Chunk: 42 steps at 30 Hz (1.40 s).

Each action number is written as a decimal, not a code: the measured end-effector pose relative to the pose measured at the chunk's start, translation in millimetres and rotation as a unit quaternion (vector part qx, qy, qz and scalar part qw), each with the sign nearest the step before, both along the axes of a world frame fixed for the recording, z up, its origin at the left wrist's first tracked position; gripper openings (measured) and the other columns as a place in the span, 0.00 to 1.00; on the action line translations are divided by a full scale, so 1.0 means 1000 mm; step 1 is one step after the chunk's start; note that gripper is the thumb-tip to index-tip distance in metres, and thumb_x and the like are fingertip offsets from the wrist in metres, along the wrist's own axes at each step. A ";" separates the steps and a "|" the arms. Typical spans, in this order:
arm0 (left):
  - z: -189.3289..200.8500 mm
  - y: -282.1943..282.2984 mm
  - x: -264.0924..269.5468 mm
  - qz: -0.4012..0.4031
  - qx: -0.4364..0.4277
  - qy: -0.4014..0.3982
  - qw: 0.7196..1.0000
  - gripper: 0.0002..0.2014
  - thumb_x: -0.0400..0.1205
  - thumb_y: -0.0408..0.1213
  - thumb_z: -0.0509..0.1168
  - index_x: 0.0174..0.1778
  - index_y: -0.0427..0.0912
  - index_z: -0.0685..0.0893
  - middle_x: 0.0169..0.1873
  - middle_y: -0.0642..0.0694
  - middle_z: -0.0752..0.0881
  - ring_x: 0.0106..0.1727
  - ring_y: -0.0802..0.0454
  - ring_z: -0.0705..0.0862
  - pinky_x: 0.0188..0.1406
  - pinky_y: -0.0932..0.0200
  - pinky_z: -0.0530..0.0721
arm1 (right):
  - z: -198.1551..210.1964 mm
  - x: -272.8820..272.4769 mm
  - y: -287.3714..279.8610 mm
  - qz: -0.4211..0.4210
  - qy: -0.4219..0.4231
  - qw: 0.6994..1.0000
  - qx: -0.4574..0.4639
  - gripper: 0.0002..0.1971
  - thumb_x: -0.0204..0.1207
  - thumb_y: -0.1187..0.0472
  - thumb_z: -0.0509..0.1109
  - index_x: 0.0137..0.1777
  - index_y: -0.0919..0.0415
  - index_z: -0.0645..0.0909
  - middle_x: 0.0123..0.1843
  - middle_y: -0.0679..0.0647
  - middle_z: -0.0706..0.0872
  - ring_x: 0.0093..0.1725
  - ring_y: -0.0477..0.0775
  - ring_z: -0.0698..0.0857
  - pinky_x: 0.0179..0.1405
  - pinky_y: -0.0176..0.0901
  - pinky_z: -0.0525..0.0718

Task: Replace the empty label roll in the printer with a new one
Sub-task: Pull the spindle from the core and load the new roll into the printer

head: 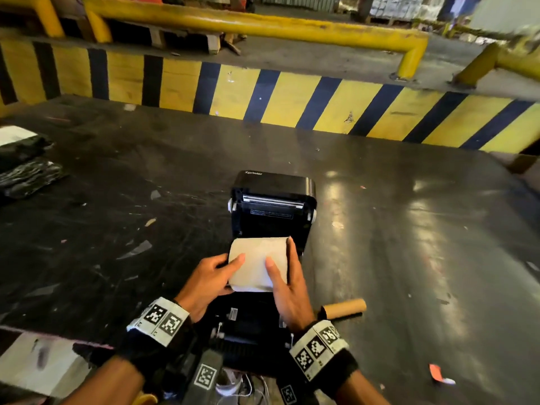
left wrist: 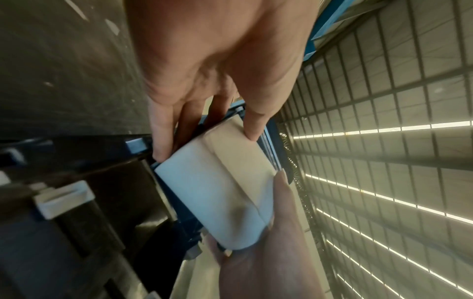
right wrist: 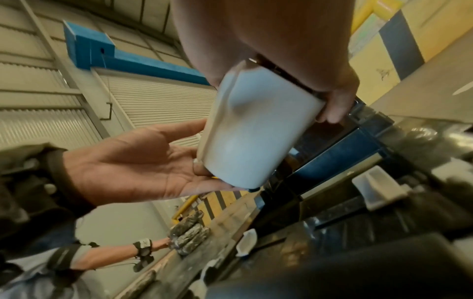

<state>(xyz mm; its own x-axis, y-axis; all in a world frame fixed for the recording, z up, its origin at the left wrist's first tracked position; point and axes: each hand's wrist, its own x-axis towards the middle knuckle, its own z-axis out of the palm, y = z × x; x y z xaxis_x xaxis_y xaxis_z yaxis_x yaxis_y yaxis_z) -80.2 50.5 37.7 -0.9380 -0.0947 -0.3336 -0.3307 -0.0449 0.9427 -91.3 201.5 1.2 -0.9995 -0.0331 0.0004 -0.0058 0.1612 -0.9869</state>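
Observation:
A black label printer (head: 273, 200) stands on the dark table with its lid swung up and back. Over its open bay I hold a full white label roll (head: 258, 263) (left wrist: 225, 192) (right wrist: 253, 131) between both hands. My left hand (head: 217, 277) (right wrist: 143, 161) grips the roll's left end, thumb on top and fingers beneath. My right hand (head: 287, 283) (left wrist: 268, 252) clasps the right end, thumb across the top. The empty brown cardboard core (head: 344, 308) lies on the table just right of my right wrist.
Black plastic-wrapped parcels (head: 26, 168) lie at the table's far left. A yellow-and-blue striped barrier (head: 263, 95) borders the table's far edge, with yellow rails (head: 233, 24) behind. Another person's arm (right wrist: 120, 252) reaches towards parcels in the right wrist view. A red scrap (head: 435, 372) lies near right.

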 end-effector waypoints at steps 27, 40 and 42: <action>-0.054 -0.006 -0.026 -0.084 -0.123 0.006 0.989 0.14 0.77 0.43 0.69 0.56 0.43 0.86 0.49 0.43 0.92 0.49 0.48 0.90 0.58 0.43 0.87 | -0.045 -0.013 0.030 0.041 -0.078 0.975 0.204 0.41 0.69 0.29 0.62 0.76 0.28 0.41 0.86 0.55 0.43 0.84 0.51 0.39 0.83 0.60 0.46; -0.058 -0.006 -0.021 -0.103 -0.284 0.037 0.953 0.25 0.77 0.46 0.69 0.66 0.36 0.80 0.40 0.41 0.86 0.43 0.50 0.82 0.46 0.60 0.79 | -0.058 -0.008 0.032 0.031 -0.088 0.961 0.259 0.47 0.57 0.21 0.55 0.77 0.27 0.42 0.86 0.54 0.49 0.85 0.54 0.46 0.80 0.68 0.54; -0.064 -0.010 -0.019 -0.107 -0.322 0.039 0.940 0.28 0.74 0.54 0.69 0.65 0.39 0.81 0.30 0.49 0.82 0.39 0.50 0.80 0.39 0.56 0.79 | -0.060 -0.007 0.031 0.014 -0.092 0.966 0.243 0.48 0.57 0.21 0.56 0.79 0.32 0.48 0.85 0.53 0.54 0.84 0.54 0.49 0.80 0.68 0.57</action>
<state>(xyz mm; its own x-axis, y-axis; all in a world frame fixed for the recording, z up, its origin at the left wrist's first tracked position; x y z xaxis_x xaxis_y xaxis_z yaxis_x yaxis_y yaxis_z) -99.3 40.2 -26.5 -0.9777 -0.0598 -0.2014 -0.1962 0.6032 0.7731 -98.8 232.5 -58.8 -0.9798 -0.0125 -0.1996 0.1511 0.6078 -0.7796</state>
